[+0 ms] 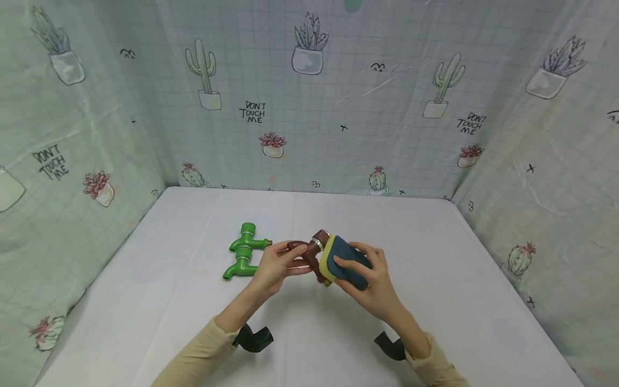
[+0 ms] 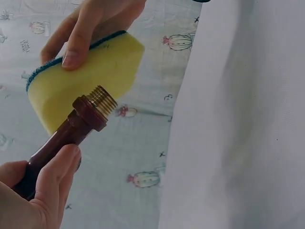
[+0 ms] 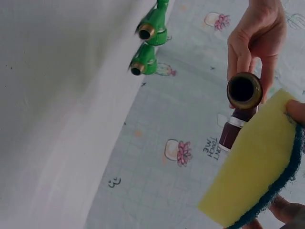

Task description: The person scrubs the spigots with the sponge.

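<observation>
A dark red-brown tap [image 1: 309, 255] with a threaded brass end [image 2: 103, 101] is held by my left hand [image 1: 280, 264], thumb on one side and fingers on the other. My right hand [image 1: 369, 277] grips a sponge [image 1: 345, 263], yellow on one face and dark blue-green on the other. In the head view the yellow face is turned to the tap and lies against or right beside it; contact cannot be told for sure. The tap's open round end [image 3: 244, 90] shows in the right wrist view, just past the sponge's edge.
Two green taps [image 1: 244, 252] lie on the white table [image 1: 425, 242], left of my left hand and partly behind it. Black curved pieces [image 1: 255, 338] show by each wrist. Cloth walls [image 1: 309, 107] printed with cacti stand at the back and both sides.
</observation>
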`<act>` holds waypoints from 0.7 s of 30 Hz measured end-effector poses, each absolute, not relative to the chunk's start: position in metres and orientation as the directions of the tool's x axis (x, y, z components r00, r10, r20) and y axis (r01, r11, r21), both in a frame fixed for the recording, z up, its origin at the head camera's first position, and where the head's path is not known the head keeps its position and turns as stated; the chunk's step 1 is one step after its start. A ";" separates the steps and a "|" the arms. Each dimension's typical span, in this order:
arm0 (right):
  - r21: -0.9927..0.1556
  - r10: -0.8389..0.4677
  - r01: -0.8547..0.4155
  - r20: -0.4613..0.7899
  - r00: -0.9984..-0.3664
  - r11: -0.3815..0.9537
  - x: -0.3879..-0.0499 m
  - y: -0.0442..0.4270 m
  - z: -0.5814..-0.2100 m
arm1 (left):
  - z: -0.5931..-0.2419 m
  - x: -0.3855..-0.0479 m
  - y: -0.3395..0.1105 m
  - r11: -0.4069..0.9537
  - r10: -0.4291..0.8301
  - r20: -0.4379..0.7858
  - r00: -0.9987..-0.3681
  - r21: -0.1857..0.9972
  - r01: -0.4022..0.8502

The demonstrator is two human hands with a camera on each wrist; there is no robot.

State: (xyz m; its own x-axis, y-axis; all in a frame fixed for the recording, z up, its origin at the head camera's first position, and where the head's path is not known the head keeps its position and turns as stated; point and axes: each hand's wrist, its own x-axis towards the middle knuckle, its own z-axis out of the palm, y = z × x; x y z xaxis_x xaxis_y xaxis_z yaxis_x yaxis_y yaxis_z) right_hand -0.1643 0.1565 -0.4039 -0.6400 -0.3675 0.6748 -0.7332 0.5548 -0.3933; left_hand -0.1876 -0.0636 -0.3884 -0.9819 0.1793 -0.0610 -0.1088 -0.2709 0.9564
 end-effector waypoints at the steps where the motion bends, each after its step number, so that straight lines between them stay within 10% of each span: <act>1: -0.419 -0.373 -0.724 0.652 -0.660 0.549 -0.163 0.156 -0.404 | -0.388 -0.188 -0.063 -0.280 0.161 -0.050 -0.986 0.955 -0.094; 10: -0.436 -0.388 -0.715 0.624 -0.678 0.547 -0.159 0.153 -0.404 | -0.386 -0.183 -0.058 -0.308 0.119 0.037 -0.992 0.951 -0.002; 21: 0.085 -0.551 -0.768 0.747 -0.373 0.635 -0.154 0.144 -0.407 | -0.382 -0.185 -0.047 -0.369 -0.002 -0.066 -0.998 0.927 -0.061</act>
State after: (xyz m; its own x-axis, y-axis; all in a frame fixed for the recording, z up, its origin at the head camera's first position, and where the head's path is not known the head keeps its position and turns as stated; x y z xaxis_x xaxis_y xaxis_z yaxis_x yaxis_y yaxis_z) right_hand -0.1537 0.1438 -0.4073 -0.3727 -0.5506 0.7470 -0.7680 0.6348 0.0847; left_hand -0.1845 -0.0469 -0.3824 -0.9978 -0.0021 -0.0664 -0.0609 -0.3690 0.9274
